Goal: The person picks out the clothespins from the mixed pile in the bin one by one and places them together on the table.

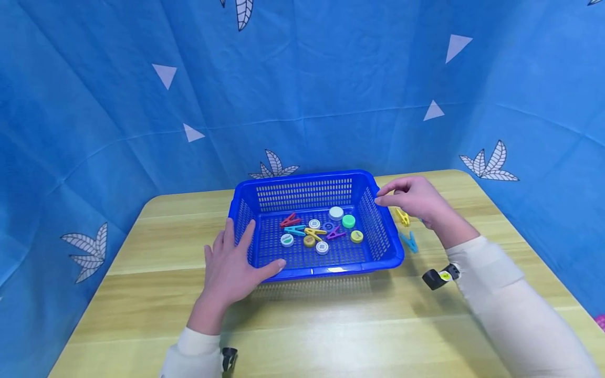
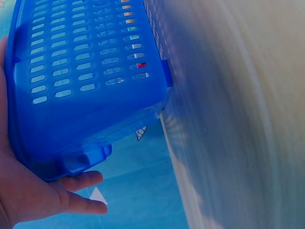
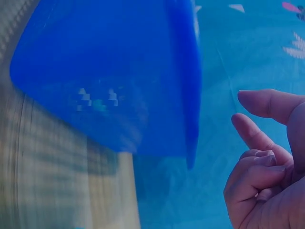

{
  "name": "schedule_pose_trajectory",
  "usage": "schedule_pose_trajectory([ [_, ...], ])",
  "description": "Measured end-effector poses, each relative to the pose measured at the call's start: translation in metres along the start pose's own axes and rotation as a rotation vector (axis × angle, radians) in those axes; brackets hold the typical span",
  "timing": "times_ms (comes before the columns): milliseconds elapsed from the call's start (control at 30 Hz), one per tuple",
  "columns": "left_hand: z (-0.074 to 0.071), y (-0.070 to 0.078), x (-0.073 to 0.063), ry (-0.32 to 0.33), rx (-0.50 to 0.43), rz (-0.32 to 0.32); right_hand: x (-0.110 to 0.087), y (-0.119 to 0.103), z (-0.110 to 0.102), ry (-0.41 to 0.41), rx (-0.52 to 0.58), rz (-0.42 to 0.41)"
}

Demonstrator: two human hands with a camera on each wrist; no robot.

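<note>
**Right side of the basket (image 1: 302, 273)**

My left hand (image 1: 231, 270) is spread over the basket's near left corner, thumb across the rim, fingers straight rather than clenched. My right hand (image 1: 418, 199) is just beside the basket's right rim: thumb and forefinger parted, nothing visible between them — the other fingers fold palmward, and the blurred wrist view leaves unclear what, if anything, they cover.

Inside the basket: a red clip (image 1: 290, 220), a green cap (image 1: 348, 221), more clips and caps. Outside, right of the basket: a yellow clip (image 1: 403, 217) and, nearer me, a light-blue clip (image 1: 410, 242).

Method, my judgement: brace the basket with the left; pinch a clip by one end, raise it above the rim before crossing, release low.

Edges: the curtain (image 1: 331, 79) hangs close behind the basket. Table (image 1: 142, 294) wood stretches left and nearward of the basket — widest room there; the right side is tighter, clips underneath my hand's path.
</note>
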State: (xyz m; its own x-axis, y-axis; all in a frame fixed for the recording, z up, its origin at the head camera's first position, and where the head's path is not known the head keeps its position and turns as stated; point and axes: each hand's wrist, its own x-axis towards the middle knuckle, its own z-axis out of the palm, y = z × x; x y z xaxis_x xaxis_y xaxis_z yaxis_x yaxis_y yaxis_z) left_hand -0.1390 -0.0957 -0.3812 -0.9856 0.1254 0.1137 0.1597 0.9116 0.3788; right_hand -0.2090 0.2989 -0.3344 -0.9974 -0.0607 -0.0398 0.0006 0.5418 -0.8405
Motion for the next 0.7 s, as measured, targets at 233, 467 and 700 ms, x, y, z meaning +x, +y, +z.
schedule_pose_trajectory([
  [233,0.000,0.000,0.000,-0.004,0.006,0.002,0.000,-0.013,0.011,-0.010,-0.019,-0.041],
  [467,0.001,0.000,-0.001,-0.001,-0.001,-0.004,0.003,-0.028,0.011,-0.022,-0.003,-0.066],
  [700,0.001,-0.001,-0.001,0.007,0.001,-0.001,0.010,-0.046,0.018,-0.005,0.001,-0.098],
])
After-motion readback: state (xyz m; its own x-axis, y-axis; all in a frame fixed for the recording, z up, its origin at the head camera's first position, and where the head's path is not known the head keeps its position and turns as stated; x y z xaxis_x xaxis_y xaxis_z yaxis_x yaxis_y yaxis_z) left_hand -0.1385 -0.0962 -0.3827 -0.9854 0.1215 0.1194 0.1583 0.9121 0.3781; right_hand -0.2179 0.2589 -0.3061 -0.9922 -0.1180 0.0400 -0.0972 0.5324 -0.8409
